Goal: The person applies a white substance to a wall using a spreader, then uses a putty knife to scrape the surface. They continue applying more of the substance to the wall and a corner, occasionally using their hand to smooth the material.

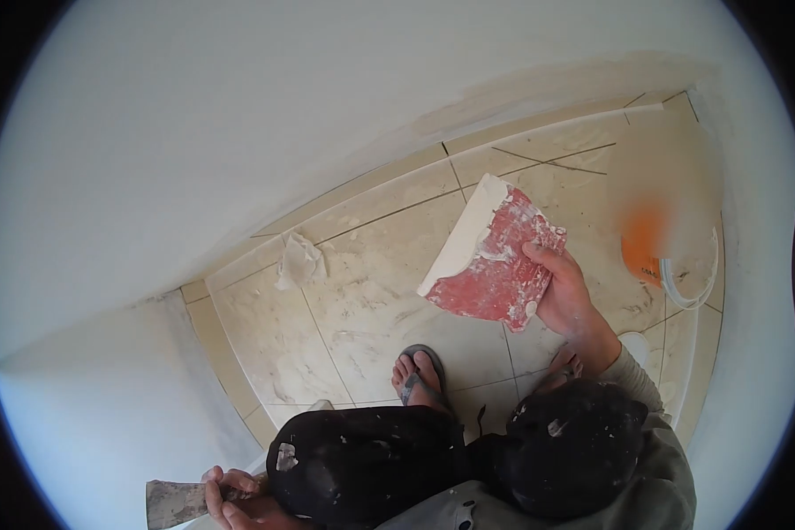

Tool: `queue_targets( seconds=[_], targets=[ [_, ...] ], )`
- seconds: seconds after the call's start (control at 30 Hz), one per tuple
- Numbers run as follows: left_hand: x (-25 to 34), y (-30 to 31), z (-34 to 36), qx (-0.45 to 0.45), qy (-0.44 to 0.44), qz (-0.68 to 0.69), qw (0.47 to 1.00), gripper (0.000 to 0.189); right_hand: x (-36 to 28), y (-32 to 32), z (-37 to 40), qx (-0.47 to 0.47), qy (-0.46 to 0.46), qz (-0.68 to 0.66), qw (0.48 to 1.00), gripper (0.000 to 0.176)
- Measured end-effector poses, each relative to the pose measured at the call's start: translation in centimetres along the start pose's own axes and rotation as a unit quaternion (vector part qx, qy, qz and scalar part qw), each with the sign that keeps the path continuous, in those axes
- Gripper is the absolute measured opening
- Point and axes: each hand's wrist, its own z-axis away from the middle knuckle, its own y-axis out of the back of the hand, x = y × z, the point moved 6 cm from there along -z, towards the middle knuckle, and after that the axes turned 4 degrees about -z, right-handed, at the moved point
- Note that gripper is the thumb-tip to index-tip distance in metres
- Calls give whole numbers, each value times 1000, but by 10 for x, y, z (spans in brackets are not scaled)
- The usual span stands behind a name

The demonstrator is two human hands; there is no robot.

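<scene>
My right hand (567, 293) is closed around a wide red plastic putty spreader (495, 265), thumb on its upper face. White putty coats the spreader's long edge, and smears of it spot the red surface. It is held above the tiled floor, its coated edge facing up and left. At the lower left, my left hand (243, 508) grips a putty knife (172, 503) beside my left knee. The knife's broad blade looks stained and points left; its handle is hidden by my fingers.
A smeared tile floor (362, 300) lies below, with crumpled white paper (301, 261) near the wall. An orange bucket (642, 247), partly blurred, stands at right. White walls (238, 115) close in ahead and on both sides. My sandalled foot (420, 373) shows below.
</scene>
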Motion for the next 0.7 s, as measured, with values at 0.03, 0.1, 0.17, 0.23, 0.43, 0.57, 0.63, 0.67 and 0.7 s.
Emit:
queue_targets(
  seconds=[0.03,0.1,0.17,0.23,0.43,0.57,0.63,0.67,0.7],
  targets=[
    [-7,17,-4,-12,1,14,1000,50,-13,-2,6,15,-7,47,999,40],
    [-14,46,-8,10,-185,-124,975,44,-45,-14,18,21,-40,131,990,38],
    [-37,72,-8,70,-502,-217,834,36,-69,-33,28,30,-73,209,975,36],
    [-16,68,-4,64,-363,-133,920,36,-83,-54,32,54,-81,290,952,33],
    [31,55,39,113,-245,4,963,39,-66,-79,26,36,-127,270,954,26],
    [74,17,92,56,-150,99,982,39,-52,-49,11,17,-141,236,961,23],
    [65,7,117,20,-125,182,975,44,-46,-29,2,4,-131,170,977,25],
    [67,5,127,29,-129,170,976,44,-41,-26,1,-5,-143,170,975,25],
    [73,-2,131,24,-128,185,974,44,-41,-29,3,7,-135,143,981,26]
  ],
)
